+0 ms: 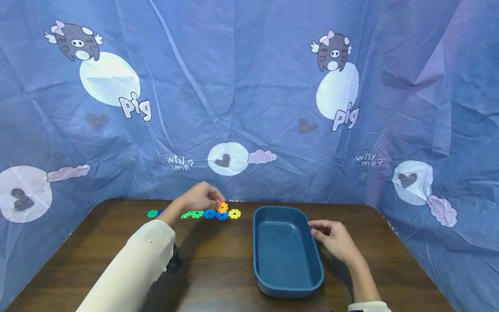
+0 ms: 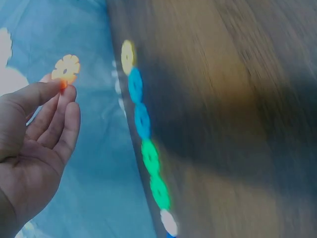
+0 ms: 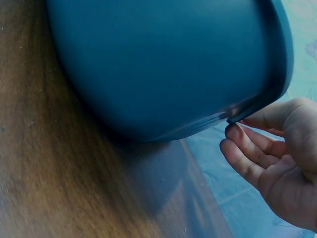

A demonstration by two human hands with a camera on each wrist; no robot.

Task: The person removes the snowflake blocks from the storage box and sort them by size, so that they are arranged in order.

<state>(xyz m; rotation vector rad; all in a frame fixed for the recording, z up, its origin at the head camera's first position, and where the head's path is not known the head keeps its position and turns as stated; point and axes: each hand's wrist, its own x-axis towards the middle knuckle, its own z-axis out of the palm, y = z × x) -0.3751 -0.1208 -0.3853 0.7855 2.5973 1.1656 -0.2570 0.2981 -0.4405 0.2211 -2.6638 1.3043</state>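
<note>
My left hand [image 1: 202, 197] pinches an orange flower-shaped plastic disc [image 2: 69, 63] between thumb and fingers, at the far side of the table. Beneath it, a row of similar discs runs along the table's far edge: a yellow disc [image 2: 128, 49], two blue discs [image 2: 135, 79] and green discs [image 2: 150, 151], with more farther left partly hidden by my forearm. On the other side, my right hand [image 1: 337, 240] holds the right rim of a deep blue plastic tub [image 1: 288, 288] with its thumb and fingertips. Nothing lies inside the tub.
The brown wooden table [image 1: 218, 268] bears the tub right of centre. A blue printed cloth [image 1: 257, 108] hangs behind and at both sides of the table. A dark thing [image 1: 173, 260], partly hidden, shows beside my left sleeve.
</note>
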